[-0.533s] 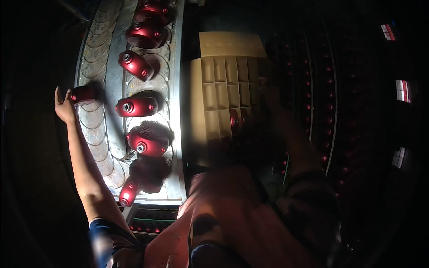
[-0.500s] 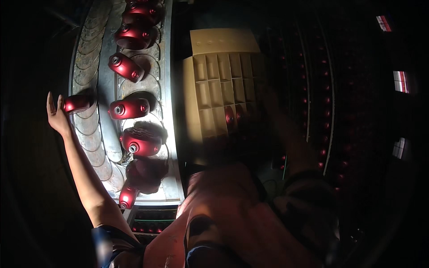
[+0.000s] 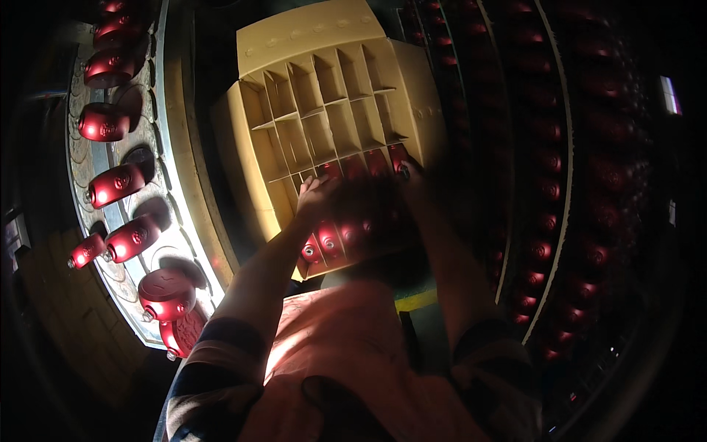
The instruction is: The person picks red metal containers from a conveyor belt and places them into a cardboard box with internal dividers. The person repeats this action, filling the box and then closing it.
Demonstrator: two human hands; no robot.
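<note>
A cardboard box (image 3: 261,210) with thin dividers stands open before me, its front cells holding glossy red bottles (image 3: 328,237) with round metal-coloured necks. Over its middle cells is my left hand (image 3: 312,197), fingers stretched out and apart at the edge of a divider. A red bottle top shows just beyond those fingertips. My right hand (image 3: 414,177), mostly in shadow, is closed at the neck of another red bottle (image 3: 398,156) in the right end cell of the same row. Shadow hides much of the bottles between my arms.
Left of the box runs a metal-edged conveyor (image 3: 166,140) carrying several red bottles (image 3: 116,184), some lying and one overhanging its outer side. A wooden rail (image 3: 193,147) lies between conveyor and box. On the right, dim rows of red bottles (image 3: 541,250) are separated by pale strips (image 3: 565,147).
My left hand has left the bottle at the conveyor's outer edge and come over the box. My right hand now shows at a bottle. The view has turned toward the box, where more bottles show.
</note>
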